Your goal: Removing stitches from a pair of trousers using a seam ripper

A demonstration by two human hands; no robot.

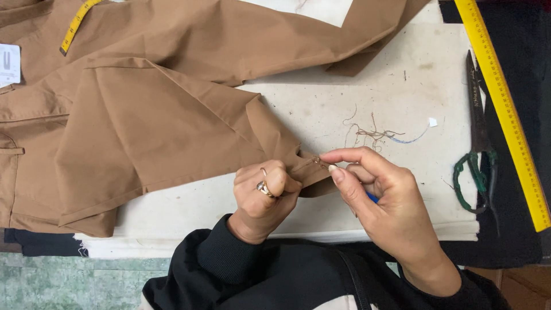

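Head view
left hand [263,192]: closed fist, fingers pinching the corner of the brown garment [149,115] at the bench's near edge.
right hand [373,189]: thumb and forefinger pinched shut at the same corner; blue object behind the fingers, kind unclear.
brown garment: smooth woven cloth, folded, covers left and far bench [356,97].
open room: bare scuffed bench right of hands, loose threads [373,135] there.
right edge: dark scissors [477,132], green-wrapped handles; yellow ruler [505,109] beside.
far left: yellow tape measure [77,23].

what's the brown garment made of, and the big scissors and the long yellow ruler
Brown garment: looks like matte woven cotton-type cloth, creased. Scissors: dark metal blades, handles seemingly wrapped in green cord. Yellow ruler: rigid, smooth; plastic or painted metal, cannot tell.
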